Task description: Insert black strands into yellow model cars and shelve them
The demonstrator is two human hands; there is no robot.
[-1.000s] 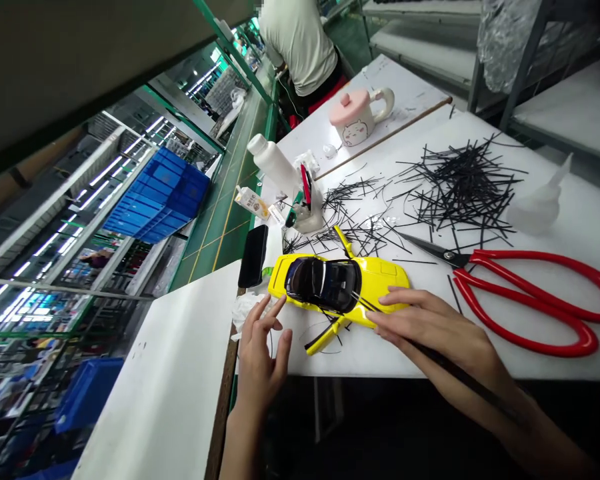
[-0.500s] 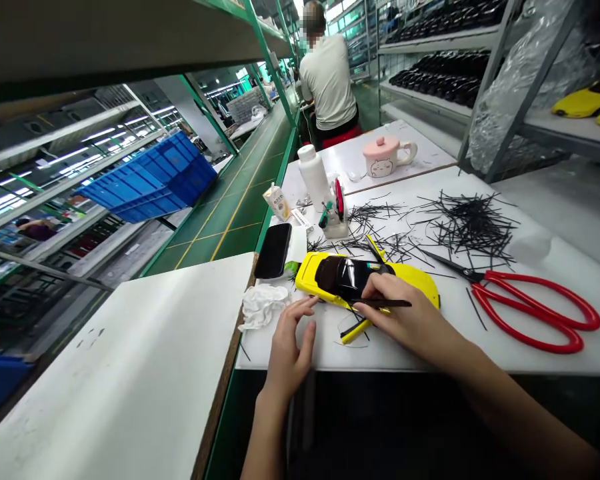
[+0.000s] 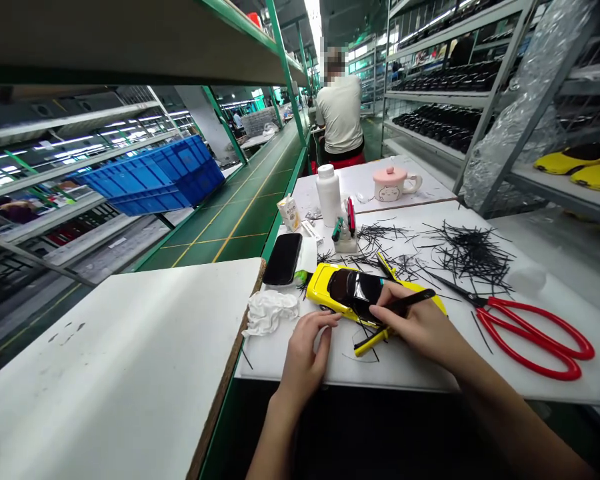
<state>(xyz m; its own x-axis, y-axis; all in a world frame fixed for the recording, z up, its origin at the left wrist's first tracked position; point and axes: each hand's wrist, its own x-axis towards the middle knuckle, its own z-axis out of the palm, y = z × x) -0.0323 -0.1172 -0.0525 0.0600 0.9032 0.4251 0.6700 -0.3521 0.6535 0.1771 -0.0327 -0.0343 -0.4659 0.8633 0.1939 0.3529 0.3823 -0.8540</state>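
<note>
A yellow model car (image 3: 320, 283) with a black roof stands on the white work surface, its doors swung out on both sides. The near door (image 3: 371, 343) points toward me. My right hand (image 3: 415, 327) is closed around slim black tweezers (image 3: 414, 300) over the car's near side; their tip is hidden among the fingers and the door opening. Beside the near rear wheel, my left hand (image 3: 307, 350) has its fingers bent and its thumb apart, fingertips at the car's lower edge. Thin black strips lie by the open door.
Red-handled scissors (image 3: 535, 333) lie at right, below a heap of black strips (image 3: 473, 253). Behind the car stand a pen holder (image 3: 346, 241), a white bottle (image 3: 329, 197) and a pink-lidded mug (image 3: 391, 187). At left are a phone (image 3: 283, 259) and crumpled tissue (image 3: 271, 312). A person (image 3: 341, 117) sits ahead.
The camera view has tilted, so the scene sits lower. My right hand has turned the tweezers, whose rear end now points more upward. My left fingertips have come closer to the car's side.
</note>
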